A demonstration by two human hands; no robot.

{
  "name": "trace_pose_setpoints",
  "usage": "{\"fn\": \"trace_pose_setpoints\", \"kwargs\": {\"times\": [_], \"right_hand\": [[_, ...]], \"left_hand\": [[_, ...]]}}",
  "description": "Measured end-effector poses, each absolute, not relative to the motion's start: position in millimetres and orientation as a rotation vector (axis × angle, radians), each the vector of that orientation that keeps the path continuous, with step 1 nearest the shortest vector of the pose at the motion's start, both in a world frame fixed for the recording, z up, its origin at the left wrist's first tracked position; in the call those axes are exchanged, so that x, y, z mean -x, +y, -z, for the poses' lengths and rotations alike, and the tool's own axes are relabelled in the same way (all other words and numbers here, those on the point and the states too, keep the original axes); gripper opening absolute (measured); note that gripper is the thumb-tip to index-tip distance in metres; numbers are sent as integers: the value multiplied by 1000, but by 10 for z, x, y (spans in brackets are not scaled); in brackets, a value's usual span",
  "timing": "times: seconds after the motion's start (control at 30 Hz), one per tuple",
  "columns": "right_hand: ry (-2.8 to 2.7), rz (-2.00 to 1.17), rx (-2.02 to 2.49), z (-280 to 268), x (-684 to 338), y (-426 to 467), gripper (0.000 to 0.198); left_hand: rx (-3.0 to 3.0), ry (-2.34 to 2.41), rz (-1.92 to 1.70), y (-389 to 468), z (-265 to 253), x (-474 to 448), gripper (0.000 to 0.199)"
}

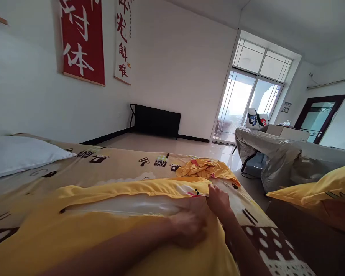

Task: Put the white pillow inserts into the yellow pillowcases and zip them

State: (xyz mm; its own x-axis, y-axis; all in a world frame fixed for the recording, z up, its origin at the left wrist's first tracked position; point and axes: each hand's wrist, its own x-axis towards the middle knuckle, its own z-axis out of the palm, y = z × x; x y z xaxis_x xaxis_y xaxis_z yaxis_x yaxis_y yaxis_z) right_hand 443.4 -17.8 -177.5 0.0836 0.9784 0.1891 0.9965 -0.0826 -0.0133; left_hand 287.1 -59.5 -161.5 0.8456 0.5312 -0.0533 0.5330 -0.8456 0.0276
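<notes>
A yellow pillowcase [126, 245] lies across the bed with a long slit in its side, and a pale, shiny filling [126, 205] shows through the slit. My right hand [218, 199] is closed on the pillowcase's edge at the right end of the slit. Beside it, my left hand [189, 228] reaches over the slit's lower edge; motion smears its fingers, so their grip cannot be made out. A crumpled yellow cloth [208, 168] with a print rests just beyond my hands.
The bed's patterned sheet [123, 163] spreads beneath, with a white pillow [23, 153] at left. Another yellow pillow [322, 188] is at right. Beyond stand a plastic-covered piece of furniture [276, 149], a black folded panel [158, 120] by the wall and a glass sliding door [235, 103].
</notes>
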Motion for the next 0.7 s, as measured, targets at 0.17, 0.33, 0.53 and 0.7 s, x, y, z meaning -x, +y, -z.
{"fn": "trace_pose_setpoints", "kwargs": {"times": [0.17, 0.33, 0.53, 0.7], "right_hand": [[-1903, 209, 2105, 1920, -4389, 25, 29], [-1677, 159, 1950, 1998, -4522, 53, 27], [-1525, -129, 1541, 1999, -4693, 121, 33], [-1372, -338, 1286, 2175, -4776, 334, 30]], "left_hand": [[-2884, 1175, -284, -437, 1915, -2833, 37], [-3131, 935, -320, -304, 2024, -2925, 37], [-3270, 672, -135, -110, 1692, -3184, 38], [-3107, 782, -12, 16, 1869, -3237, 29]]}}
